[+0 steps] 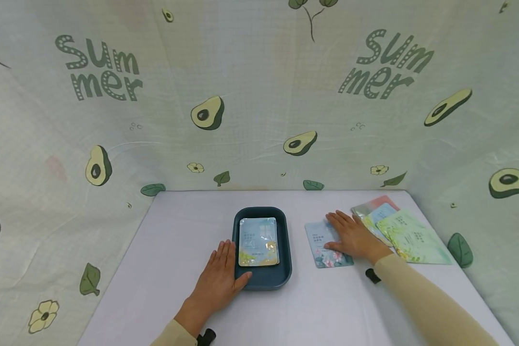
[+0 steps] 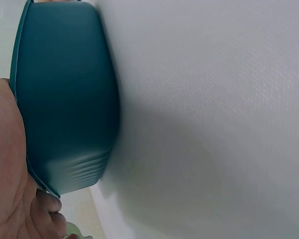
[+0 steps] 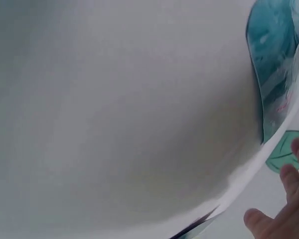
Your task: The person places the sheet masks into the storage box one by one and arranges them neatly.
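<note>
A dark teal tray (image 1: 284,278) stands near the table's middle, with a light blue packet (image 1: 258,240) lying in it; another packet's edge shows beneath. My left hand (image 1: 216,278) rests along the tray's left rim, fingers straight and thumb over the near-left corner. In the left wrist view the palm lies against the rim of the tray (image 2: 70,94). To the right, a blue packet with pink flowers (image 1: 324,242) lies flat on the table. Over its right part is my right hand (image 1: 352,235), fingers extended. The right wrist view shows that flowered packet (image 3: 274,64) at its edge.
Right of my right hand lie a green packet (image 1: 415,238), a blue and yellow packet (image 1: 381,214) and a grey and red packet (image 1: 387,201), overlapping near the table's right edge. Behind the white table (image 1: 190,221) hangs a curtain (image 1: 251,62) printed with avocados.
</note>
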A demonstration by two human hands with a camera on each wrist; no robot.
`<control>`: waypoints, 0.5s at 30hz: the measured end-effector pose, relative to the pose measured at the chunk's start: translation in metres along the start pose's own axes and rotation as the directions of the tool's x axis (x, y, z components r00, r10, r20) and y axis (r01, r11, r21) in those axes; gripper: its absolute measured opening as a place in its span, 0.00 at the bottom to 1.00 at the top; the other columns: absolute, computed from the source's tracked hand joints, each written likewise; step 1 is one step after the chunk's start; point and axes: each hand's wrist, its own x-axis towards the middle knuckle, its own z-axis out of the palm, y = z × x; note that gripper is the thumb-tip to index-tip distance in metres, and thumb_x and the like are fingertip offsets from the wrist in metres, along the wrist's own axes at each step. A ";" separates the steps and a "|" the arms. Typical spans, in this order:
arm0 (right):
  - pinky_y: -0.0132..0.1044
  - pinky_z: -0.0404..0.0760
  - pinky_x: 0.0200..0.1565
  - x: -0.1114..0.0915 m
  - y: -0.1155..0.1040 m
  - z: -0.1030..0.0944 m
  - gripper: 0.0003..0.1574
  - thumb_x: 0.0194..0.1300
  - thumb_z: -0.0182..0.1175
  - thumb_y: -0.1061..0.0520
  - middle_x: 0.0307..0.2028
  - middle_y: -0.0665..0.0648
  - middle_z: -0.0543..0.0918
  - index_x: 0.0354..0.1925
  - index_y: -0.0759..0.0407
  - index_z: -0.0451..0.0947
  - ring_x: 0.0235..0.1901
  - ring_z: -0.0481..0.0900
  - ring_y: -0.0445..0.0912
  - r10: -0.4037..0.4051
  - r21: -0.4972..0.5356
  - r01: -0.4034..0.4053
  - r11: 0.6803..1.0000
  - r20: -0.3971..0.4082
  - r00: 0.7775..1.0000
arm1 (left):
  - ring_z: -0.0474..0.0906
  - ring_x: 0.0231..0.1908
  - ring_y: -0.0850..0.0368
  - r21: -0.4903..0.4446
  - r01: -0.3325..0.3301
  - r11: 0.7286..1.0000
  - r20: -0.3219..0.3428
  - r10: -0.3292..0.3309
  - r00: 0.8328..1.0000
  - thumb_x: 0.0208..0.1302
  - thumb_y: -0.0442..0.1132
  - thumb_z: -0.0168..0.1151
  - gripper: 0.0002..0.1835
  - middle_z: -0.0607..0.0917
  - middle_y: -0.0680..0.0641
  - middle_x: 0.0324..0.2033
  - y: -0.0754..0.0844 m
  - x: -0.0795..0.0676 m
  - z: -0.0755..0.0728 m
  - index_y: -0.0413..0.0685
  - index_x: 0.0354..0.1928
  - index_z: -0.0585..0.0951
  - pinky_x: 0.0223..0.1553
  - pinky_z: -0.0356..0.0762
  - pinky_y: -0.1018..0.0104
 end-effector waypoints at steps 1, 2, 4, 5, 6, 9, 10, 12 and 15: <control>0.70 0.48 0.78 0.001 0.000 -0.001 0.62 0.69 0.62 0.25 0.81 0.63 0.61 0.83 0.58 0.56 0.82 0.53 0.63 -0.004 0.002 0.004 1.000 0.014 1.000 | 0.47 0.83 0.38 -0.002 0.000 1.000 -0.001 0.000 1.000 0.77 0.70 0.49 0.52 0.54 0.34 0.82 0.000 0.000 0.000 0.34 0.83 0.53 0.81 0.53 0.40; 0.70 0.47 0.79 0.002 -0.001 -0.001 0.61 0.69 0.61 0.25 0.81 0.63 0.62 0.83 0.57 0.56 0.82 0.54 0.62 -0.003 0.005 0.003 1.000 0.033 0.999 | 0.47 0.83 0.38 -0.001 0.002 1.000 0.001 -0.002 1.000 0.77 0.69 0.49 0.52 0.54 0.34 0.82 -0.001 0.000 0.000 0.34 0.83 0.53 0.81 0.53 0.40; 0.69 0.47 0.79 0.003 -0.001 -0.002 0.59 0.70 0.59 0.25 0.80 0.62 0.63 0.83 0.56 0.57 0.81 0.55 0.62 0.006 0.017 -0.007 1.000 0.070 0.998 | 0.47 0.83 0.37 -0.009 0.002 1.000 -0.001 -0.002 1.000 0.77 0.69 0.50 0.52 0.55 0.33 0.82 -0.001 0.000 0.000 0.34 0.83 0.53 0.80 0.53 0.39; 0.69 0.48 0.79 0.003 -0.002 -0.002 0.59 0.71 0.59 0.25 0.80 0.63 0.64 0.83 0.56 0.57 0.81 0.56 0.63 0.010 0.020 -0.012 1.000 0.083 0.997 | 0.48 0.83 0.37 -0.018 0.001 1.000 -0.005 -0.002 1.000 0.77 0.68 0.52 0.51 0.55 0.33 0.82 -0.001 0.000 0.000 0.33 0.82 0.53 0.80 0.54 0.39; 0.69 0.50 0.78 0.004 -0.002 -0.002 0.59 0.71 0.59 0.25 0.79 0.64 0.65 0.83 0.57 0.57 0.80 0.58 0.63 0.014 0.020 -0.016 1.000 0.088 0.996 | 0.48 0.83 0.37 -0.021 0.003 1.000 -0.003 -0.003 1.000 0.77 0.68 0.52 0.51 0.55 0.33 0.82 0.000 0.000 -0.001 0.33 0.82 0.53 0.80 0.53 0.39; 0.68 0.59 0.76 0.004 -0.002 -0.002 0.63 0.67 0.62 0.22 0.75 0.67 0.69 0.82 0.58 0.57 0.75 0.64 0.65 0.042 0.024 -0.043 0.999 0.071 0.997 | 0.47 0.83 0.38 -0.019 0.012 1.000 0.006 -0.012 1.000 0.77 0.68 0.52 0.51 0.55 0.34 0.82 0.000 0.000 -0.001 0.34 0.83 0.52 0.81 0.52 0.39; 0.67 0.62 0.75 0.005 -0.002 -0.002 0.65 0.64 0.64 0.21 0.72 0.67 0.71 0.82 0.59 0.58 0.72 0.67 0.65 0.057 0.030 -0.059 0.998 0.058 0.997 | 0.47 0.83 0.38 -0.019 0.014 1.000 0.008 -0.014 1.000 0.77 0.68 0.52 0.51 0.55 0.34 0.82 0.001 0.000 -0.002 0.34 0.83 0.52 0.81 0.52 0.39; 0.65 0.69 0.70 0.005 -0.002 -0.002 0.68 0.58 0.69 0.21 0.65 0.67 0.74 0.79 0.61 0.61 0.65 0.70 0.62 0.093 0.061 -0.094 0.994 0.027 0.995 | 0.46 0.83 0.38 -0.020 0.014 1.000 0.010 -0.013 1.000 0.77 0.67 0.52 0.51 0.54 0.34 0.82 0.001 0.000 -0.002 0.34 0.83 0.52 0.81 0.52 0.39; 0.60 0.75 0.62 0.006 -0.003 -0.005 0.67 0.52 0.76 0.24 0.55 0.65 0.75 0.72 0.65 0.68 0.54 0.70 0.58 0.133 0.123 -0.130 0.984 -0.015 0.991 | 0.47 0.83 0.38 -0.017 0.011 1.000 0.013 -0.011 1.000 0.77 0.68 0.52 0.51 0.54 0.34 0.82 0.002 0.000 -0.002 0.34 0.83 0.52 0.81 0.52 0.39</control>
